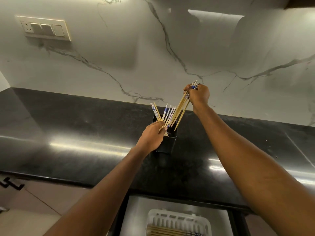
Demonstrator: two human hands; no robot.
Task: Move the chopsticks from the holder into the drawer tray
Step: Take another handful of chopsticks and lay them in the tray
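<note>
A black holder [167, 144] stands on the dark countertop, with several wooden chopsticks [167, 113] with blue-and-white tops sticking out of it. My left hand [151, 137] grips the holder's near rim, fingers closed around it and a couple of chopsticks. My right hand [198, 94] is raised above and right of the holder, shut on a bundle of chopsticks [181, 108] by their patterned tops; their tips hang at the holder's mouth. At the bottom, a white slotted tray [175, 218] lies in the open drawer with several chopsticks [167, 231] in it.
A glossy black countertop [85, 142] runs across the view, its front edge just above the open drawer [136, 210]. A white marble backsplash [153, 48] rises behind, with a switch and socket plate [44, 28] at upper left. Cabinet fronts sit at lower left.
</note>
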